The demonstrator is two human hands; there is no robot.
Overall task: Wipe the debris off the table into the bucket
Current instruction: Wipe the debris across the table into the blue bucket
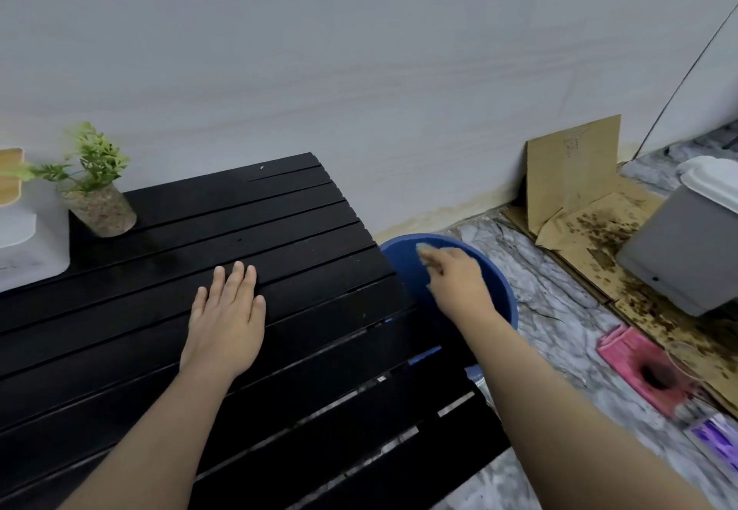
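Note:
A black slatted table fills the lower left. My left hand lies flat on its slats, palm down, fingers together, holding nothing. A blue bucket stands on the floor just past the table's right edge. My right hand reaches over the bucket's mouth, blurred, with a small pale cloth or sponge pinched at its fingertips. One tiny white speck lies near the table's far edge.
A small potted plant in a glass jar and a white container sit at the table's left end. On the marble floor to the right lie stained cardboard, a grey box and a pink cloth.

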